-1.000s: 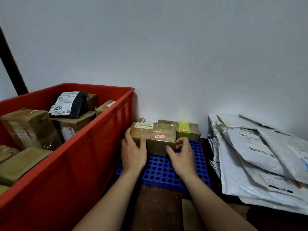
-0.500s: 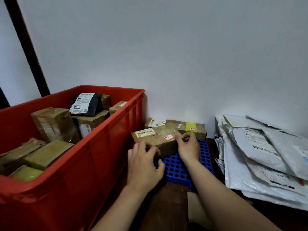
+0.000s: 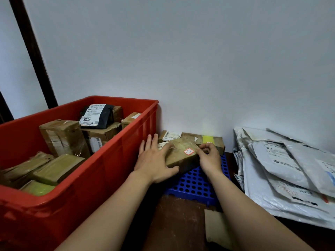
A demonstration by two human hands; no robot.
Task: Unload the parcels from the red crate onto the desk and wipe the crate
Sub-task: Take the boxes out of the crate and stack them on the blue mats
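Left hand (image 3: 155, 161) lies flat, fingers spread, on the brown parcel (image 3: 181, 156); right hand (image 3: 211, 160) pinches its far corner; parcel sits skewed on the blue tray (image 3: 197, 187), beside the red crate (image 3: 112, 160). We'd square it against the back parcel (image 3: 192, 137) so later ones stack flat; crate's far from empty.

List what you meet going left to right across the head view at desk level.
crate → left hand → parcel → right hand → mailers
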